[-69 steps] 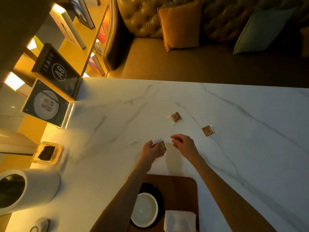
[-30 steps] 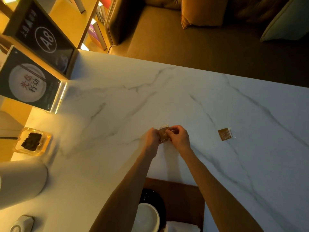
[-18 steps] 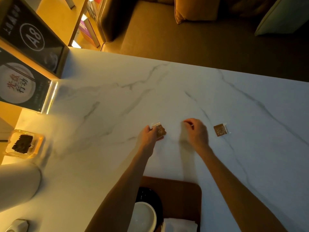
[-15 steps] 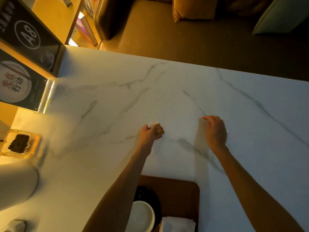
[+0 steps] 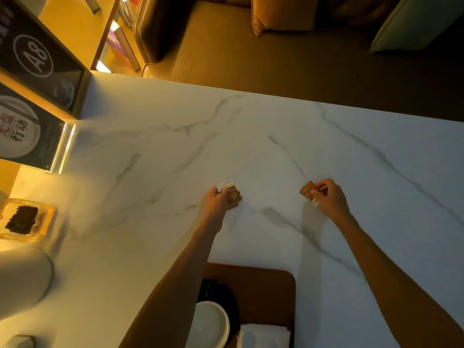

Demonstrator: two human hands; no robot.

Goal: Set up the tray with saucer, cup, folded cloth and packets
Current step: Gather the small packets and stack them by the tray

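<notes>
My left hand (image 5: 213, 203) grips small brown packets (image 5: 232, 195) just above the marble table, near its middle. My right hand (image 5: 330, 197) pinches another brown packet (image 5: 306, 191) lifted a little off the table to the right. At the table's near edge lies a brown wooden tray (image 5: 263, 287). On it a white cup (image 5: 212, 325) stands on a black saucer (image 5: 226, 295), partly hidden by my left forearm. A folded white cloth (image 5: 263, 336) lies on the tray to the right of the cup.
The white marble table (image 5: 251, 151) spreads ahead. At its left stand two dark framed signs (image 5: 37, 61), a glass dish with dark contents (image 5: 23, 219) and a white cylinder (image 5: 20, 280). A leather sofa with cushions (image 5: 276, 13) lies beyond the far edge.
My right hand left the left hand, reached right, and picked up the packet that lay there. My left hand has kept its packets in place.
</notes>
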